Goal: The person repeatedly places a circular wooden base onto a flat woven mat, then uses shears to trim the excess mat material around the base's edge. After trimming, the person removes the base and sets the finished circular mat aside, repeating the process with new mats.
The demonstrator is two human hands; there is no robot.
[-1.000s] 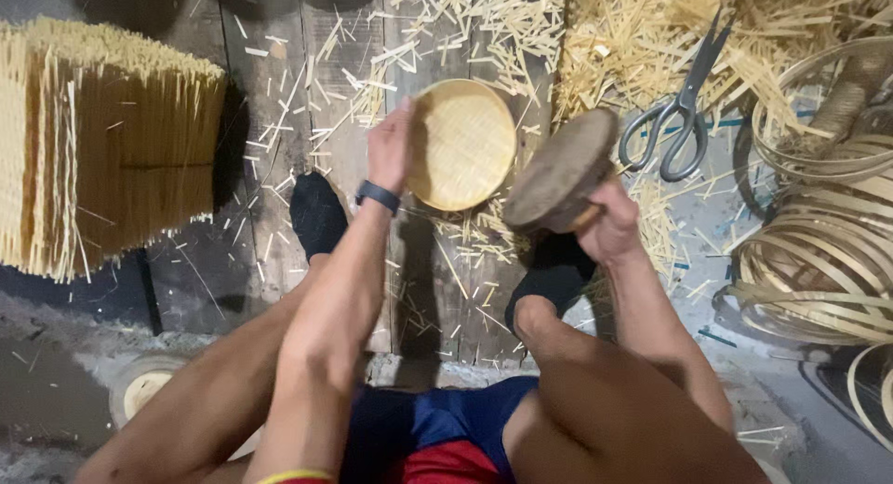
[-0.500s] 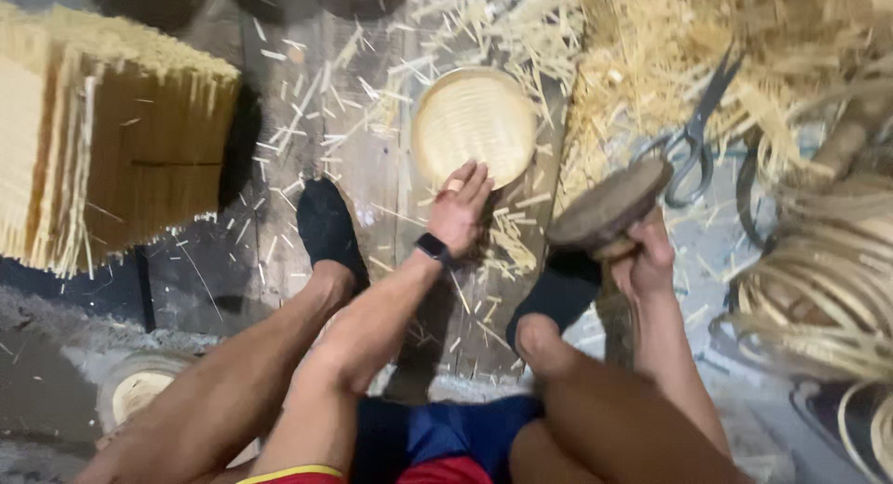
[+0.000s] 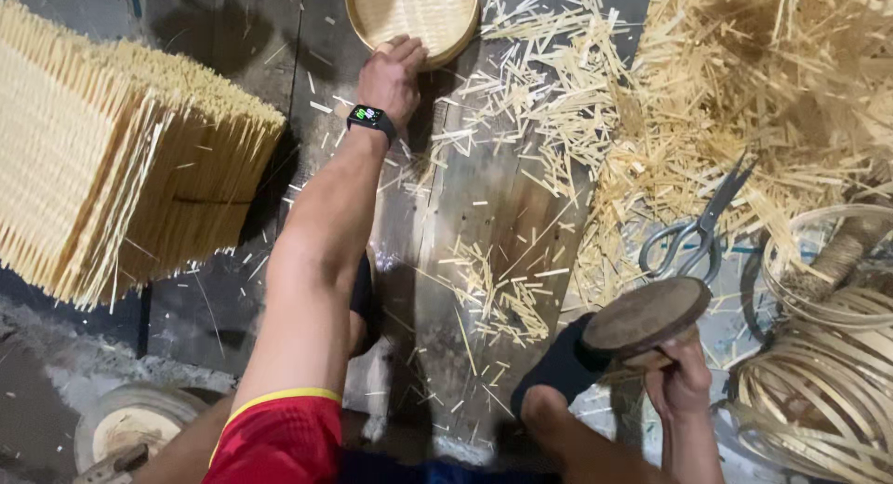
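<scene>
Left hand (image 3: pixel 393 75) touches woven tray (image 3: pixel 412 14); right hand (image 3: pixel 681 384) grips disc (image 3: pixel 646 317).

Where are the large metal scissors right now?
In the head view, the large metal scissors lie on the floor to the person's right, at the edge of the heap of pale bamboo trimmings, just above the round dark wooden disc that the right hand holds.

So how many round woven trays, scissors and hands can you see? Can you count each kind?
Round woven trays: 1, touched by the left hand
Scissors: 1, lying on the floor
Hands: 2, left hand and right hand, which holds a round wooden disc
Total: 4
</scene>
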